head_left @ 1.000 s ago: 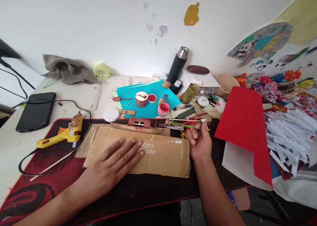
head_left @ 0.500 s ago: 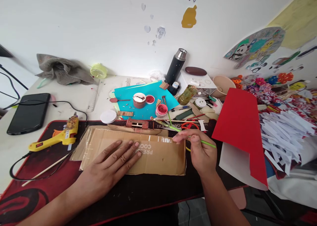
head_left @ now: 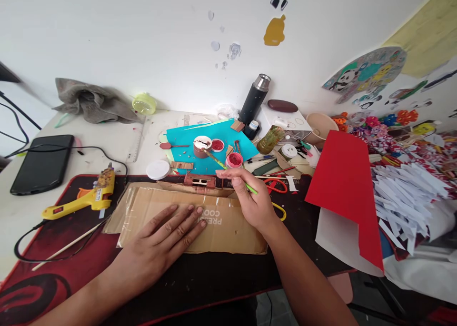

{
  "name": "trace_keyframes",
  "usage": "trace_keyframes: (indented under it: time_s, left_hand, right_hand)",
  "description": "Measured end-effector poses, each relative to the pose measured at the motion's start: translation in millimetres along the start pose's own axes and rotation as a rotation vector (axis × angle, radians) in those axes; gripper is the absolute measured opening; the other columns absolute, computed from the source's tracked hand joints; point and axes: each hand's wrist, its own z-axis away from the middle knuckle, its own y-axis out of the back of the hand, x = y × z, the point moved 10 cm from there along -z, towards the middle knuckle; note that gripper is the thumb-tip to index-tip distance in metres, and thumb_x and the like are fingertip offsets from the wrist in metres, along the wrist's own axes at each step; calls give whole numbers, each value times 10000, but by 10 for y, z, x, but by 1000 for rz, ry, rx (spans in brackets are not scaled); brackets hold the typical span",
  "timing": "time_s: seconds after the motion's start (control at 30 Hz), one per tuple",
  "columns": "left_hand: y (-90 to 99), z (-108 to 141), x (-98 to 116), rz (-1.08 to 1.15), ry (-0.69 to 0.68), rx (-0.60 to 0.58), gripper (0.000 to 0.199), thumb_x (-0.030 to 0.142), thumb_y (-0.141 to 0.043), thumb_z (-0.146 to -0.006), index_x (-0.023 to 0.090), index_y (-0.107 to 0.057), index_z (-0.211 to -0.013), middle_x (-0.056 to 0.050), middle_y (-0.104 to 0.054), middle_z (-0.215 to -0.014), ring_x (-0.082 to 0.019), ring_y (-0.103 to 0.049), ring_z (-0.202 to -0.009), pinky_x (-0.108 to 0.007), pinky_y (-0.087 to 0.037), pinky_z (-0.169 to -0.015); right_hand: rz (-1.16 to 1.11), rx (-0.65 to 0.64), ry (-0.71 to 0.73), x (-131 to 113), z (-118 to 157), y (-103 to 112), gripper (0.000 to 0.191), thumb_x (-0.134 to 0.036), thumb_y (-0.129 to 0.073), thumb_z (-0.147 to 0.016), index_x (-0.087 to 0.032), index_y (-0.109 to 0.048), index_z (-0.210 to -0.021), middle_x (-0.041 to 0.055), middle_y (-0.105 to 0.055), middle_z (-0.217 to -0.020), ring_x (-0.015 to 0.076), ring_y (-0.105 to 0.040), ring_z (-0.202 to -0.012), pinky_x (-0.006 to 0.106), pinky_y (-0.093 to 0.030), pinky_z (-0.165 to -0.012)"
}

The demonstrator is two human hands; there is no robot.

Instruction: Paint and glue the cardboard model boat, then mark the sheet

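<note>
My left hand (head_left: 167,238) lies flat with its fingers spread on a piece of brown cardboard (head_left: 228,235). Pinched in my right hand (head_left: 252,197) is a green-handled paintbrush (head_left: 217,161), its tip at the rim of a brown jar (head_left: 202,150) with white contents. Beside that jar are a small red-filled lid (head_left: 217,145) and a pink pot of red paint (head_left: 234,160), all on blue paper (head_left: 182,138). A small reddish-brown cardboard piece with a slotted opening (head_left: 200,180) rests behind the cardboard.
A yellow glue gun (head_left: 80,201) and black phone (head_left: 42,164) lie at left. Orange-handled scissors (head_left: 277,185) sit right of my right hand. Red card (head_left: 341,173) curls at right, near white paper strips (head_left: 410,197). A black thermos (head_left: 254,97) stands behind.
My right hand has moved left and forward with the paintbrush, whose tip is now at the brown jar. My left hand stays on the cardboard. The view has shifted slightly.
</note>
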Motion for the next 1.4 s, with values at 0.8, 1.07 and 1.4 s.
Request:
trace_keyframes:
  time_s: [0.8,1.07,1.4]
  left_hand:
    - [25,-26,13,11,9,12,552,224,-347,-1170,149,-509,-1692,-104,-496,-1782,-268,-155,-1771,-481,-81,-1459]
    - [11,-20,8,16,9,7,552,238,-340,-1178,149,-498,-1699,-98,-508,-1775,-266,-135,-1774,-477,-76,-1463]
    - [-27,-6,22,-4,15,8,564,233,-356,-1165,154,-488,-1708,-98,-456,-1808,-272,-158,-1771,-481,-90,-1460]
  right_hand:
    - [179,-114,-48,82,-34,-117,381,-563,-487,-1192,-292,-754,-1221,62,-850,-1307,267,-844,-1191,401,-601,-1031]
    - [198,-122,-53,88,-31,-117,364,-551,-495,-1190,-300,-755,-1228,60,-847,-1288,280,-844,-1189,403,-619,-998]
    - [193,-123,-63,114,-12,-117,326,-516,-508,-1190,-303,-753,-1225,61,-843,-1296,282,-839,-1202,405,-623,-1008]
